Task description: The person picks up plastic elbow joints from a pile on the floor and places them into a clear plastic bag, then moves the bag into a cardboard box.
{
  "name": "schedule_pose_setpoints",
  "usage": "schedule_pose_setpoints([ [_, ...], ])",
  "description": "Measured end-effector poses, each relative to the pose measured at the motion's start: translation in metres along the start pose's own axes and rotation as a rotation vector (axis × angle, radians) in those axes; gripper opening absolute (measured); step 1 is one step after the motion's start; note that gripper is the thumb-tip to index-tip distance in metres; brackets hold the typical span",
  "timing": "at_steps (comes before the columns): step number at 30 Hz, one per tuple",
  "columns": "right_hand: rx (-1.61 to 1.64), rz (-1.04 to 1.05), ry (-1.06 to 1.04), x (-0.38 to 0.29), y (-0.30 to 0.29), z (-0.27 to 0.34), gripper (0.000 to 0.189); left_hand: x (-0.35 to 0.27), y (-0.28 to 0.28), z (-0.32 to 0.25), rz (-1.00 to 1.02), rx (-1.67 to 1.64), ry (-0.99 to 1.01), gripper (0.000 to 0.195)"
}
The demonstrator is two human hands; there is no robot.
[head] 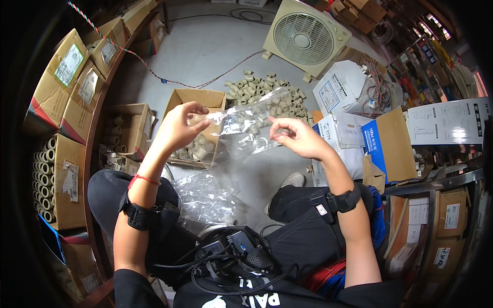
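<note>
A clear plastic bag (242,125) is stretched between my two hands, above the floor. My left hand (188,125) grips its left end between thumb and fingers. At its right side, my right hand (290,134) has curled fingers touching or very near the film; whether they pinch it cannot be told. Behind the bag lies a pile of beige plastic pipe elbow fittings (246,86) on the grey floor. An open cardboard box (196,94) stands behind my left hand, with bagged fittings in its near part. More clear plastic bags (206,198) lie between my legs.
A beige box fan (302,40) stands beyond the pile, its twisted cord (185,84) crossing the floor. Shelves with cardboard boxes (71,173) line the left side. White boxes (339,142) and an opened blue-and-brown carton (389,144) stand at the right, by a shelf.
</note>
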State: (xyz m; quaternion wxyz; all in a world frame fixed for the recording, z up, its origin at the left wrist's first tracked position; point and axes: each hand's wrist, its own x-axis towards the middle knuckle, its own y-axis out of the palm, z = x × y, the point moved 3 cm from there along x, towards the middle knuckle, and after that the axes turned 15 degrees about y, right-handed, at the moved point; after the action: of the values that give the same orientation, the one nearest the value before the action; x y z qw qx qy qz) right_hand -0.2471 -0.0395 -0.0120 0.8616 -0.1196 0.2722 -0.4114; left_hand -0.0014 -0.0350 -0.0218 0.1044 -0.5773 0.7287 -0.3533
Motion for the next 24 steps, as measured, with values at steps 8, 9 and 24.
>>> schedule_pose_setpoints([
  [8,-0.332,-0.197,-0.109,0.003,0.034,0.0,0.005,0.002,0.009,-0.016,-0.046,-0.037,0.101,0.03],
  [9,-0.376,-0.221,-0.116,0.003,0.038,0.001,0.006,0.002,0.009,-0.02,-0.066,-0.056,0.089,0.03],
  [24,-0.662,-0.085,-0.191,-0.004,0.06,0.016,0.009,0.005,0.027,-0.035,-0.035,0.029,0.209,0.015],
])
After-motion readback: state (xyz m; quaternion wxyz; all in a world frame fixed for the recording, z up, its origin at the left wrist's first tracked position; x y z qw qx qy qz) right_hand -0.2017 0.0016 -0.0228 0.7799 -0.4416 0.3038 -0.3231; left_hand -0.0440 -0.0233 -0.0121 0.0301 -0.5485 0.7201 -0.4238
